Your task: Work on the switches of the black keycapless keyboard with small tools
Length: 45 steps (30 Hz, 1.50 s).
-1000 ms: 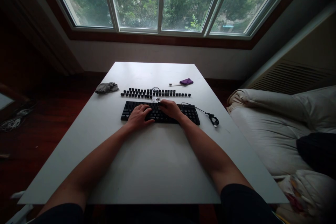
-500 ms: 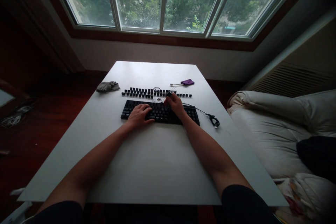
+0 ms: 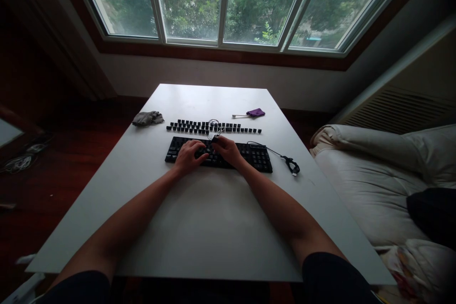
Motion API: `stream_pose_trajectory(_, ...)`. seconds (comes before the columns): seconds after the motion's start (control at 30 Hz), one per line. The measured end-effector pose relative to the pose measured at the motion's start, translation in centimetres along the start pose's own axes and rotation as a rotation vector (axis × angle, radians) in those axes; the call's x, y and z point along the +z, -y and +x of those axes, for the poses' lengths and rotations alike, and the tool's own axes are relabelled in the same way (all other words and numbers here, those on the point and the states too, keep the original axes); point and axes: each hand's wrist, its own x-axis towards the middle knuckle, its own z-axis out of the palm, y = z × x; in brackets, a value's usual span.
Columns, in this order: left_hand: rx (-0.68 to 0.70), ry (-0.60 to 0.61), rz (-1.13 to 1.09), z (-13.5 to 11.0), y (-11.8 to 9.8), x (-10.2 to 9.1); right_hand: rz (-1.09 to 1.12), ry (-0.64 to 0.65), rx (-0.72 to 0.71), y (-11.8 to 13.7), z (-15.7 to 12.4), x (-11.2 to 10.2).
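A black keyboard (image 3: 257, 156) lies across the middle of the white table (image 3: 213, 218). My left hand (image 3: 188, 155) rests on its left half with the fingers lying on the keys. My right hand (image 3: 227, 149) is over the keyboard's middle, pinched on a thin wire keycap puller (image 3: 215, 136) with a small dark piece at its tip. Just behind the keyboard, rows of loose black keycaps (image 3: 192, 126) are laid out on the table.
A crumpled grey cloth (image 3: 147, 118) lies at the left behind the keycaps, a purple cloth with a thin stick (image 3: 255, 112) at the right. The keyboard's cable (image 3: 290, 164) trails off right. White bedding (image 3: 374, 175) borders the table's right side; windows lie beyond.
My right hand reached back to the keycap rows half a second ago and has come back over the keyboard's middle with the puller. My left hand stayed put.
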Motion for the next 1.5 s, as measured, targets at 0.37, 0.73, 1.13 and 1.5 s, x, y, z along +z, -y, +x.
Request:
stream_pose_trajectory(0.37, -0.057, 0.000, -0.137, 0.1, -0.5, 0.3, 0.076, 0.030, 0.031, -0.2, -0.2, 0.5)
stream_pose_trajectory(0.73, -0.140, 0.069, -0.265, 0.4, -0.6, 0.7, 0.129, 0.080, 0.037, 0.0, 0.0, 0.2)
stream_pose_trajectory(1.13, -0.186, 0.054, -0.541, 0.5, -0.7, 0.9, 0.152, 0.019, 0.068, 0.3, -0.2, 0.6)
stream_pose_trajectory(1.5, -0.193, 0.015, -0.555, 0.3, -0.4, 1.1, 0.176, 0.009, 0.070, 0.4, -0.1, 0.6)
